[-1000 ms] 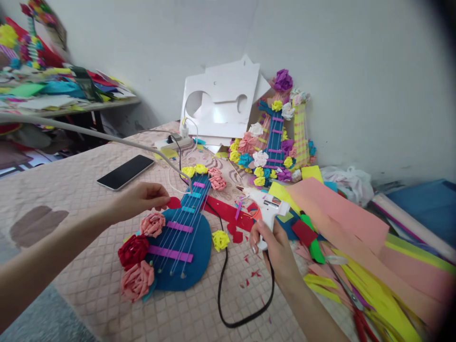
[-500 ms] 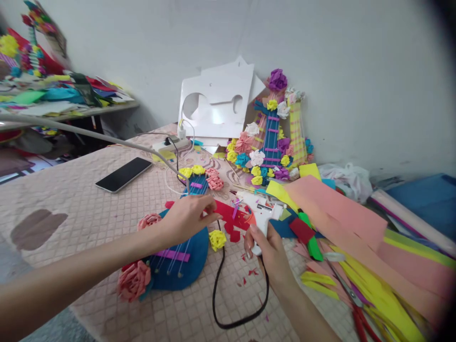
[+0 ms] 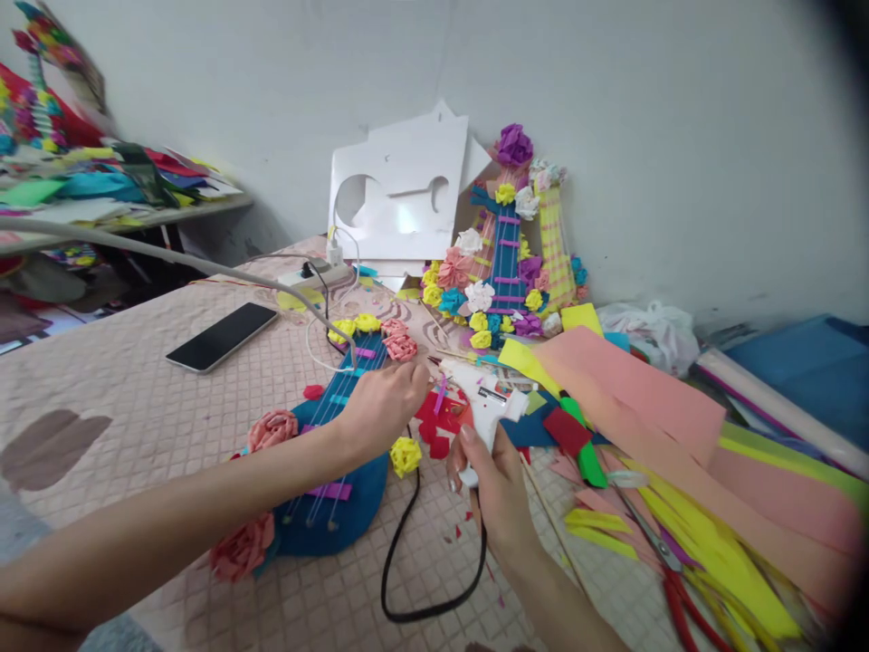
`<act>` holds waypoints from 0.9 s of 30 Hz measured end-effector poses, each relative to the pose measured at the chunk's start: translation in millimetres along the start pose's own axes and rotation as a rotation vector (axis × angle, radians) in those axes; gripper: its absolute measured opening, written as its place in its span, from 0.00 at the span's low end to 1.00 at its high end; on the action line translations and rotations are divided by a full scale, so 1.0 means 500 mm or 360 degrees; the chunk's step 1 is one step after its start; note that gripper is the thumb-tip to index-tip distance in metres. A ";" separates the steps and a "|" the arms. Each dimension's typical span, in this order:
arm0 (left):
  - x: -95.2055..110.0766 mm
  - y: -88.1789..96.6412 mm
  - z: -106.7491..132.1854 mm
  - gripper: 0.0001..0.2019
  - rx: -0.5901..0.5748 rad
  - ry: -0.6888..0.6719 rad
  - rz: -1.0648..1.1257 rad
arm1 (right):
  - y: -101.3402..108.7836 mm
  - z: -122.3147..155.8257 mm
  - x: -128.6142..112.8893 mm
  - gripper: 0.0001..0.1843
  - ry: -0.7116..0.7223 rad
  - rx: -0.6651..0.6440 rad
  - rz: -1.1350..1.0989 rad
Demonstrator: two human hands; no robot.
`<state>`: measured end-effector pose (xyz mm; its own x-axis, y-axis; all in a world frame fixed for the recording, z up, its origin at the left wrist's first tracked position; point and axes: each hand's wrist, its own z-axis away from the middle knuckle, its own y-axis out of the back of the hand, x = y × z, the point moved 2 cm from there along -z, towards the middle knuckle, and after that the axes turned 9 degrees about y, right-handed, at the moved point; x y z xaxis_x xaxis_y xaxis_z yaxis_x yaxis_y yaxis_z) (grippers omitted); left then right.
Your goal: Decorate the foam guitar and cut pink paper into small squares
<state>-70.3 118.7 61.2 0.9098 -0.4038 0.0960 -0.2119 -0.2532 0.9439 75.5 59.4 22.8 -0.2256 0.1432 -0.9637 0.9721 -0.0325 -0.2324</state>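
My right hand grips the handle of a white glue gun, whose nozzle points up and left. Near that nozzle is my left hand, its fingers pressed together; what they hold, if anything, is hidden. Under my left arm lies a blue guitar-shaped craft with pale strings and purple strips. Pink paper roses and yellow paper flowers decorate it, and a yellow paper flower sits by its right edge. Red paper scraps lie beneath the glue gun.
Scissors lie among paper strips at right, beside pink paper sheets. A phone rests at left. Decorated paper guitars and white cut-out boards lean against the wall. The black cord loops in front.
My left hand has moved to the glue gun's nozzle, and its fingers have drawn together. The whole view has shifted slightly. My right hand keeps its hold on the glue gun.
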 end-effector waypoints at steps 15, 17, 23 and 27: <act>-0.024 -0.048 -0.019 0.10 -0.0347 0.0438 0.1577 | 0.002 0.000 -0.007 0.17 -0.0029 0.0067 -0.0408; -0.022 -0.063 -0.026 0.12 -0.0391 0.0469 0.1658 | -0.002 0.002 -0.007 0.17 -0.0049 0.0055 -0.0410; -0.011 -0.060 -0.035 0.14 -0.0377 0.0461 0.1688 | -0.005 0.009 -0.002 0.16 -0.0061 0.0048 -0.0402; -0.011 -0.048 -0.027 0.13 -0.0374 0.0357 0.1675 | 0.008 -0.003 -0.015 0.18 0.0062 0.0134 -0.0418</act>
<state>-65.5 138.7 42.3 0.3634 -0.1445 0.9204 -0.8679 0.3068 0.3908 81.4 59.6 29.4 -0.4647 0.1951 -0.8637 0.8716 -0.0713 -0.4850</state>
